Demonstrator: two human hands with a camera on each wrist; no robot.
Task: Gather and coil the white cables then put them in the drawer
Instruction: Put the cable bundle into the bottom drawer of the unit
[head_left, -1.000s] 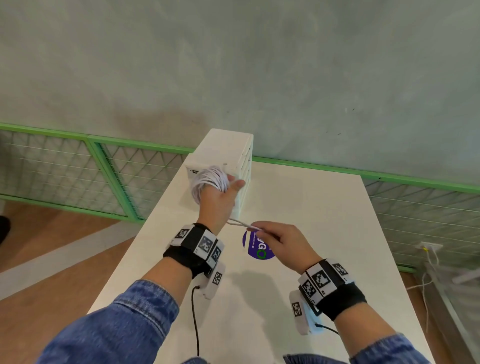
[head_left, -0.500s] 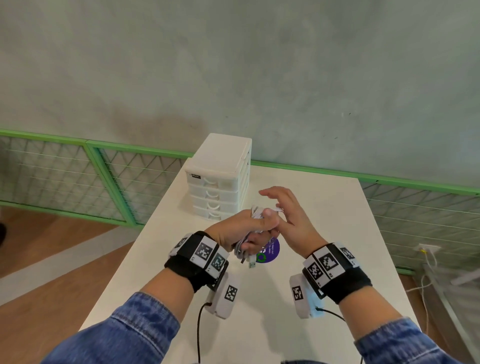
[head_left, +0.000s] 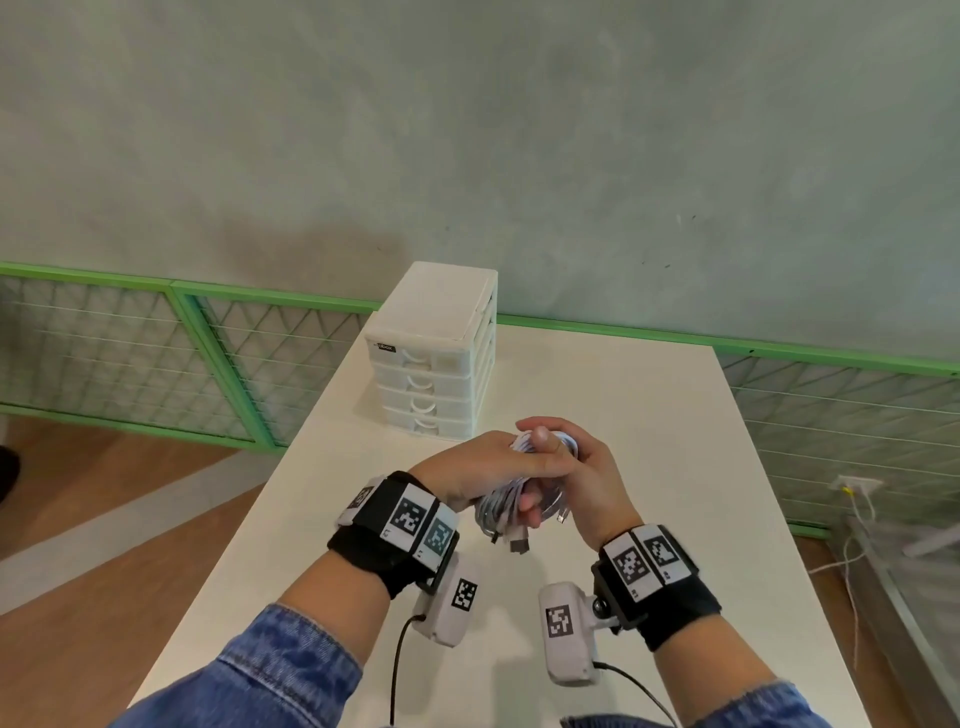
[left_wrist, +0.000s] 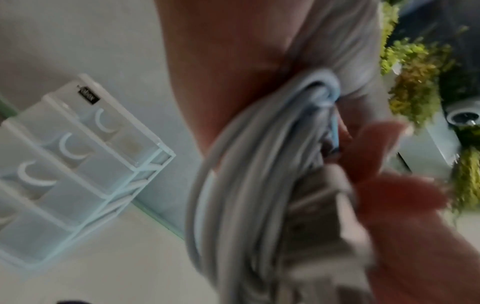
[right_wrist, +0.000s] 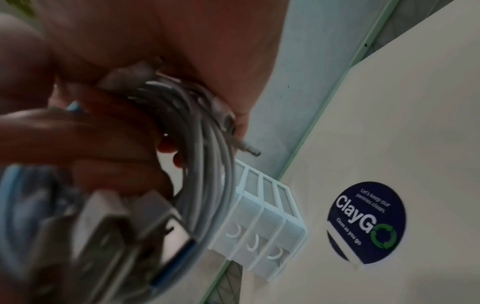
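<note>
Both hands meet over the middle of the white table (head_left: 649, 415), wrapped around one bundle of coiled white cables (head_left: 501, 506). My left hand (head_left: 483, 467) grips the coil from the left, thumb across its top. My right hand (head_left: 576, 467) curls round it from the right. USB plugs hang out below the hands. The left wrist view shows the cable loops (left_wrist: 246, 185) close up and blurred; the right wrist view shows the coil (right_wrist: 205, 156) with plugs in front. The small white drawer unit (head_left: 434, 358) stands beyond the hands, all its drawers shut.
A round dark sticker (right_wrist: 366, 222) lies on the table under the hands. A grey wall and a green-framed mesh railing (head_left: 156, 358) run behind the table. Wooden floor lies to the left; a loose wire (head_left: 852, 545) hangs at the right.
My left hand brought the coil back from in front of the drawer unit toward me. My right hand let go of the loose cable end and closed round the coil.
</note>
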